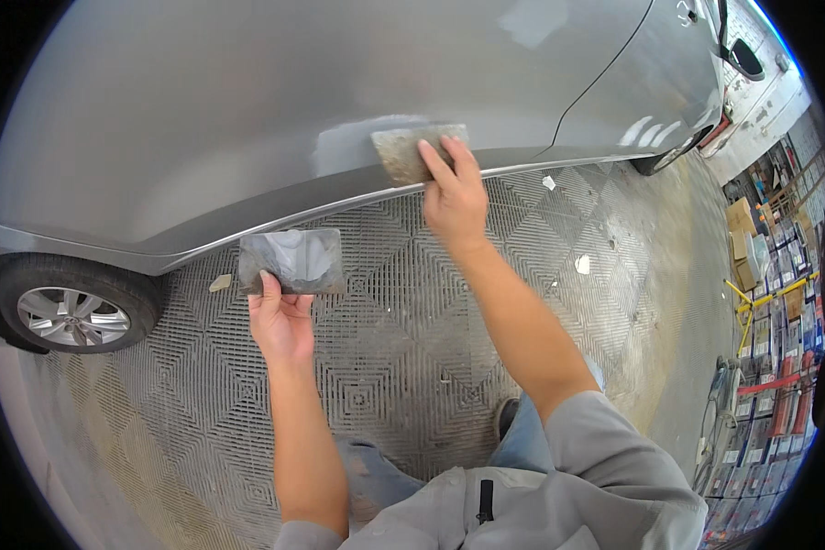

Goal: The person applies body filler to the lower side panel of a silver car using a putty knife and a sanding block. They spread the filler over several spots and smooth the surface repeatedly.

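Note:
My left hand point(282, 325) grips a flat rectangular plate point(293, 258) with pale grey paste on it, held out below the car body's edge. My right hand point(456, 209) holds a flat, stained spreader point(400, 151) against the lower panel of the grey car point(229, 110), two fingers stretched over its back. A lighter grey patch point(344, 147) shows on the panel around the spreader's left side and upper edge.
Below the car's sill lies a patterned grate floor point(403, 357) with a few pale scraps point(582, 264). A wheel point(71, 312) is at the left. At the right are shelving with boxes point(747, 229) and a yellow metal frame point(752, 302).

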The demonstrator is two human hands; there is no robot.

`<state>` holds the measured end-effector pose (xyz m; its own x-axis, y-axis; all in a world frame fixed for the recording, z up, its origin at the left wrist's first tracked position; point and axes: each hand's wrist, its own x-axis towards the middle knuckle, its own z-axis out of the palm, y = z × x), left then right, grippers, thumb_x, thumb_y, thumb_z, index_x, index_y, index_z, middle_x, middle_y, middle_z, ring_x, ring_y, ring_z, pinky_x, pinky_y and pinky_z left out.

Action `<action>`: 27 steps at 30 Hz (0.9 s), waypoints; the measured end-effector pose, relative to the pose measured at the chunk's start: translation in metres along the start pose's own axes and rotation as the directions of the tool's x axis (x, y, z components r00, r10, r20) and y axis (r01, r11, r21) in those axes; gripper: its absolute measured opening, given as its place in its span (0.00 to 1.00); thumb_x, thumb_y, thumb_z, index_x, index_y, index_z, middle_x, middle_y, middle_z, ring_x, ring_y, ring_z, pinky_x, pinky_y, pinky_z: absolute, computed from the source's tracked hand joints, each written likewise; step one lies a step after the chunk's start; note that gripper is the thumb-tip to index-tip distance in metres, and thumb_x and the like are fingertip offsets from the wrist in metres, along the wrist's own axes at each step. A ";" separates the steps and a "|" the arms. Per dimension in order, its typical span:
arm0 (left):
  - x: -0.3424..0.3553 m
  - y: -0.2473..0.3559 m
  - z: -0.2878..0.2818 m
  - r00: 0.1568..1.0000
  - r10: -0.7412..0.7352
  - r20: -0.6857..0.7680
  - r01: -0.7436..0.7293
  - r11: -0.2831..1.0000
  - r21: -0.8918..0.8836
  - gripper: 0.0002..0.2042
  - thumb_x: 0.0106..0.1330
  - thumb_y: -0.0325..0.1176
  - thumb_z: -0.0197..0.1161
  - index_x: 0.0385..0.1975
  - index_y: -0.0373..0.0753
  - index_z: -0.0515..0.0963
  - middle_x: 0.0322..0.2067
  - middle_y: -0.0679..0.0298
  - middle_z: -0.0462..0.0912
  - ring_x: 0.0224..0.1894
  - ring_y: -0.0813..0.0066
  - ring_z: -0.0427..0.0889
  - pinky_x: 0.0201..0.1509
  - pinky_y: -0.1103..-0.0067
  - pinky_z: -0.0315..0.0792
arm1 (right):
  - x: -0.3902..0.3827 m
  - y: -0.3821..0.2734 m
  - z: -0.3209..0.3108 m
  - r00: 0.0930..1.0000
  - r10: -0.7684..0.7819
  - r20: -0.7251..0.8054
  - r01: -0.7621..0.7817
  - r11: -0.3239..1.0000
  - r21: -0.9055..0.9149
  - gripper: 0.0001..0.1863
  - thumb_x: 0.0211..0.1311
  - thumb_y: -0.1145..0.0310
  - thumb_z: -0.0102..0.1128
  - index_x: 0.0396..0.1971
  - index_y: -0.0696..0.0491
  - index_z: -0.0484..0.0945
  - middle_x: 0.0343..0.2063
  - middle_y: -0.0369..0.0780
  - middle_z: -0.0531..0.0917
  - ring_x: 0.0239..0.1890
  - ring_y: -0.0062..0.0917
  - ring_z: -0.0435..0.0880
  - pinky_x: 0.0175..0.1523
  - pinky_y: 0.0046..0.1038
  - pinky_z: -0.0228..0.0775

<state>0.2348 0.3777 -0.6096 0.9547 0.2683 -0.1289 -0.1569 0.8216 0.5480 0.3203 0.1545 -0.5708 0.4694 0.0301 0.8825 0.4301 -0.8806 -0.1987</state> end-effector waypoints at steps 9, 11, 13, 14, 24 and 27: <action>0.009 0.003 -0.023 0.996 -0.002 0.091 0.004 1.000 -0.023 0.09 0.66 0.33 0.51 0.44 0.39 0.70 0.39 0.63 0.78 0.37 0.75 0.80 0.38 0.76 0.80 | 0.011 -0.009 0.030 0.999 -0.030 -0.013 0.030 0.999 -0.023 0.27 0.38 0.84 0.53 0.44 0.51 0.75 0.47 0.50 0.69 0.52 0.49 0.68 0.54 0.39 0.66; 0.010 0.002 -0.025 0.989 -0.011 0.146 0.017 0.999 -0.040 0.09 0.66 0.33 0.51 0.43 0.40 0.71 0.39 0.63 0.78 0.37 0.76 0.80 0.37 0.76 0.80 | 0.004 -0.007 0.031 0.999 0.004 0.034 -0.005 1.000 0.010 0.27 0.39 0.85 0.51 0.45 0.49 0.76 0.48 0.49 0.69 0.53 0.47 0.67 0.56 0.38 0.64; 0.009 0.002 -0.022 0.989 -0.027 0.146 0.033 0.999 -0.040 0.09 0.66 0.33 0.51 0.42 0.39 0.71 0.37 0.63 0.78 0.35 0.76 0.80 0.35 0.77 0.80 | -0.006 -0.006 0.030 0.997 0.018 0.074 -0.019 1.000 0.018 0.27 0.40 0.85 0.51 0.45 0.49 0.76 0.48 0.49 0.69 0.53 0.47 0.67 0.56 0.37 0.64; 0.009 0.002 -0.020 0.997 -0.048 0.068 0.049 0.999 -0.010 0.08 0.66 0.33 0.51 0.42 0.39 0.71 0.37 0.64 0.79 0.34 0.77 0.80 0.34 0.78 0.79 | -0.011 -0.006 0.030 0.996 0.012 0.089 -0.013 1.000 0.013 0.27 0.39 0.85 0.52 0.45 0.50 0.75 0.47 0.50 0.69 0.53 0.48 0.67 0.55 0.37 0.65; 0.004 -0.004 -0.004 0.999 -0.029 0.032 0.029 1.000 0.003 0.08 0.66 0.33 0.51 0.40 0.38 0.71 0.34 0.64 0.80 0.30 0.76 0.81 0.30 0.79 0.80 | -0.044 -0.008 0.011 0.956 0.183 0.231 -0.197 0.980 0.038 0.24 0.46 0.84 0.50 0.46 0.48 0.75 0.46 0.45 0.72 0.51 0.39 0.71 0.52 0.34 0.69; 0.004 -0.010 -0.005 0.999 -0.037 0.040 0.035 0.998 0.043 0.08 0.65 0.33 0.52 0.39 0.38 0.72 0.33 0.64 0.80 0.29 0.76 0.81 0.27 0.81 0.81 | -0.028 -0.007 -0.009 0.724 0.511 0.464 -0.688 0.577 0.439 0.17 0.57 0.79 0.48 0.45 0.50 0.75 0.44 0.40 0.75 0.49 0.31 0.74 0.51 0.34 0.69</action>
<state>0.2386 0.3735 -0.6197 0.9692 0.2174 -0.1157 -0.1123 0.8083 0.5779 0.2971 0.1556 -0.5907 0.9170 -0.2089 0.3398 0.2637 -0.3215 -0.9095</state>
